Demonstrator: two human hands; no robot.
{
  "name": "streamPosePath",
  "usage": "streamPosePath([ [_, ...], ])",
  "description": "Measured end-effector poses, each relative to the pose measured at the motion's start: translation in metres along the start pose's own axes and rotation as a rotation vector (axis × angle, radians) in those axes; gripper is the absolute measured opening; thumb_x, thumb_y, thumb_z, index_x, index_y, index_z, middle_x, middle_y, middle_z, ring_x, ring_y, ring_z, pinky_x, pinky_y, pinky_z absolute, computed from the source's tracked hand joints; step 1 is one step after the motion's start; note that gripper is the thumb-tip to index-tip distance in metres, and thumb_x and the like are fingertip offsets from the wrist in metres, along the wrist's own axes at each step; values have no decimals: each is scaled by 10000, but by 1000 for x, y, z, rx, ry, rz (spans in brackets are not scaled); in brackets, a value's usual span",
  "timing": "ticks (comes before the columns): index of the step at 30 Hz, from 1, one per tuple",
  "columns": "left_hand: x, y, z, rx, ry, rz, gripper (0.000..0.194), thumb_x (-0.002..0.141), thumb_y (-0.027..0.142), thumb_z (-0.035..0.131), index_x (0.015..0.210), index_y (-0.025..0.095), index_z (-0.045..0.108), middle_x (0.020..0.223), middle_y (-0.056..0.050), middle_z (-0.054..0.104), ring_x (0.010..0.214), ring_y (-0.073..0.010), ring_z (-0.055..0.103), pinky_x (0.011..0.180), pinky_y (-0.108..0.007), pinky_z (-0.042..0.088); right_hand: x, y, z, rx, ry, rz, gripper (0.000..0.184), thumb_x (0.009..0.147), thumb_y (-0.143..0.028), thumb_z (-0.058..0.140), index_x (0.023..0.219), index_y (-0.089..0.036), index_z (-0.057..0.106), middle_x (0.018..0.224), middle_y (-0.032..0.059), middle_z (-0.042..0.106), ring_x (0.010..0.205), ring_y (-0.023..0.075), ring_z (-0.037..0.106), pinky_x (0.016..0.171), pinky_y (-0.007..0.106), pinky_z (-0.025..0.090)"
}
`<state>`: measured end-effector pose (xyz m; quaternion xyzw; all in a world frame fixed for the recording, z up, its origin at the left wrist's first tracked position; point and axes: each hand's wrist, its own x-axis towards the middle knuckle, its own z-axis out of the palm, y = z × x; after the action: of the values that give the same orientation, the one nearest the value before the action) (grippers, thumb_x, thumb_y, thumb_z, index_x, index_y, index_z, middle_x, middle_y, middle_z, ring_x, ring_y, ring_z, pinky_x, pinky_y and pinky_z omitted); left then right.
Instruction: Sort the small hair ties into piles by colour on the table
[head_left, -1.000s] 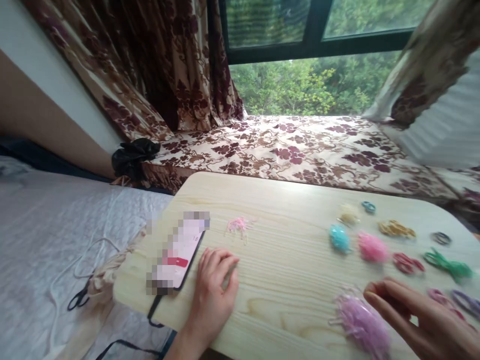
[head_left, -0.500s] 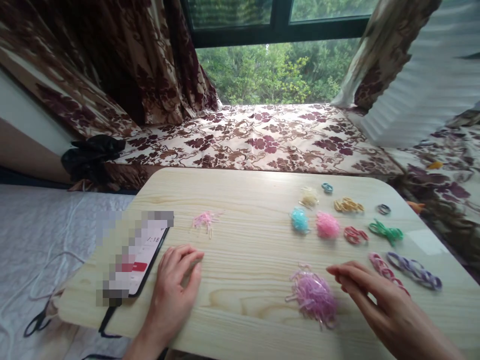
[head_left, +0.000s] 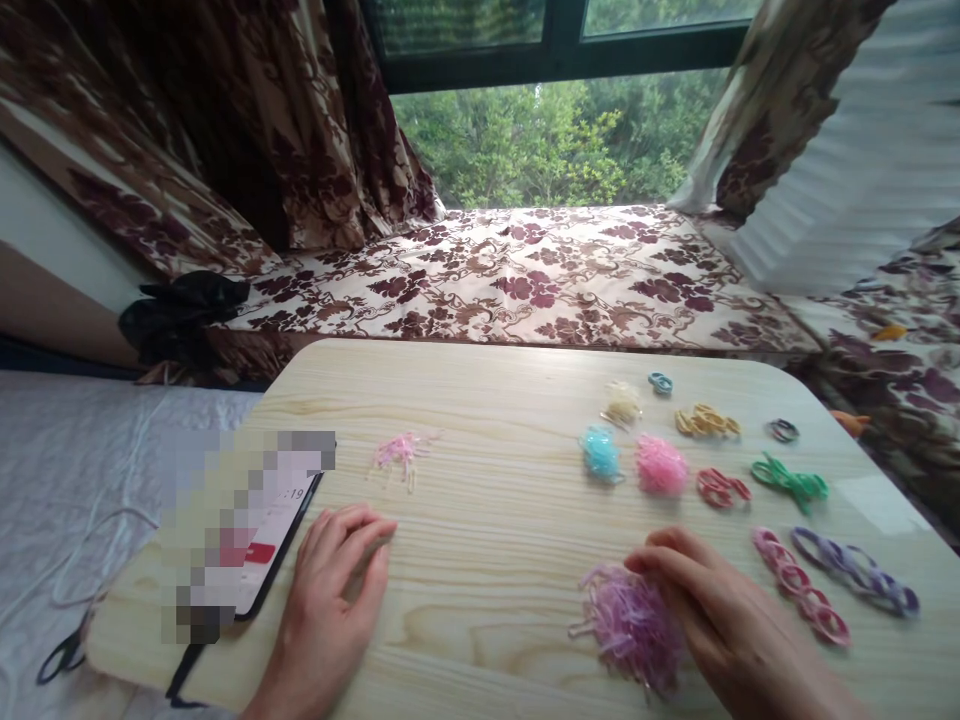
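On the table's left part my left hand (head_left: 334,585) rests palm down, fingers loosely bent and thumb apart, holding nothing. My right hand (head_left: 716,605) is at the upper right edge of a pile of small purple elastic bands (head_left: 630,625). Its fingers are bent close together in a pinch, and the fingertips overlap the pile; whatever lies between them is hidden. Behind that pile sit heaps of pink elastic bands (head_left: 660,464), blue elastic bands (head_left: 600,453) and clear yellowish elastic bands (head_left: 622,402). A small scatter of pale pink bands (head_left: 400,453) lies beyond my left hand.
Right of my right hand lie pink hair ties (head_left: 801,588) and purple hair ties (head_left: 855,572) in rows. Green (head_left: 791,483), red (head_left: 722,487), yellow (head_left: 706,420), dark (head_left: 783,430) and blue hair ties (head_left: 660,383) lie farther back. A partly blurred phone (head_left: 262,550) with a cable borders my left hand.
My right hand has moved left, from beside the purple pile onto its edge. My left hand stays resting on the table. The view has shifted slightly.
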<state>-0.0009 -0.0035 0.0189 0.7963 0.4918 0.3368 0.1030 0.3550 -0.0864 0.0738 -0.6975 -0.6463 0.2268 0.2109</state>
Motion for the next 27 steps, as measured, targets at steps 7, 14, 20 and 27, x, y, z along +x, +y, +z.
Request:
streamPosePath([
  [7, 0, 2, -4, 3, -12, -11, 214, 923, 175, 546, 1083, 281, 642, 1105, -29, 615, 1112, -214, 567, 1017, -373, 429, 7, 5, -5, -68, 14, -1, 279, 971, -402, 480, 819, -263, 668, 861, 16, 683, 673, 149, 667, 589, 260, 486],
  [14, 2, 5, -6, 19, -32, -5, 223, 926, 156, 549, 1093, 280, 630, 1141, -26, 590, 1131, -192, 558, 1077, -333, 378, 19, 2, -10, -142, -159, -93, 249, 958, -352, 511, 745, -259, 602, 756, 0, 643, 636, 138, 651, 540, 239, 463],
  [20, 3, 6, -7, 33, -38, 9, 240, 925, 137, 543, 1102, 277, 626, 1119, -22, 590, 1114, -177, 564, 1101, -315, 361, 29, 1, -13, -201, -117, -130, 259, 955, -399, 512, 749, -264, 593, 743, 10, 646, 647, 157, 651, 530, 258, 449],
  [27, 3, 7, -8, 36, -41, -3, 236, 924, 145, 546, 1101, 278, 627, 1123, -20, 591, 1117, -179, 566, 1121, -322, 352, 30, 10, -20, -180, -7, -108, 294, 953, -443, 500, 755, -282, 645, 717, 3, 659, 550, 143, 621, 499, 250, 466],
])
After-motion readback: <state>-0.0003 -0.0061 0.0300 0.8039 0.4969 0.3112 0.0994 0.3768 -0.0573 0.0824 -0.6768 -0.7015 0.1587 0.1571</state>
